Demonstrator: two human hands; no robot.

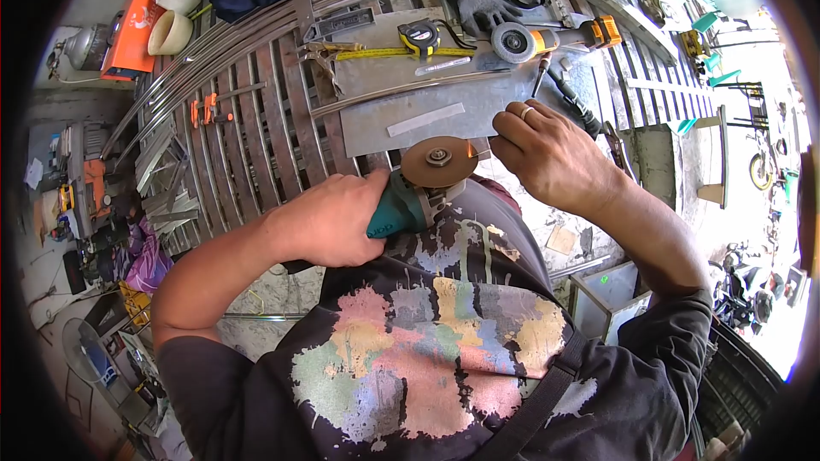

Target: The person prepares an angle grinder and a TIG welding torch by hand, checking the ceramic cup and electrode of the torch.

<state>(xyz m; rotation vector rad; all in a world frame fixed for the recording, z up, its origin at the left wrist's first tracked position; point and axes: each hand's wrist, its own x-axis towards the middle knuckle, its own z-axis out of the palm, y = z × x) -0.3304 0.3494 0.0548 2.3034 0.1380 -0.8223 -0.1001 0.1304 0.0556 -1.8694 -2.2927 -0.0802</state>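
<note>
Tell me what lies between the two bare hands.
Head view: between left hand and right hand sits the teal angle grinder with its round brown disc, an orange glow at its edge.

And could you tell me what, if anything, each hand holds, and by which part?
Left hand: the grinder, by its body; right hand: a thin piece, by one end.

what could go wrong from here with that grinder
The bare right hand pinches a small metal piece right at the disc, so a slip might cut the fingers. A glove lies unworn on the bench.

The piece glows at its contact with the disc and could burn the fingertips.

The left hand alone grips the grinder close to the shirt, so a kick might snag the cloth.
</note>
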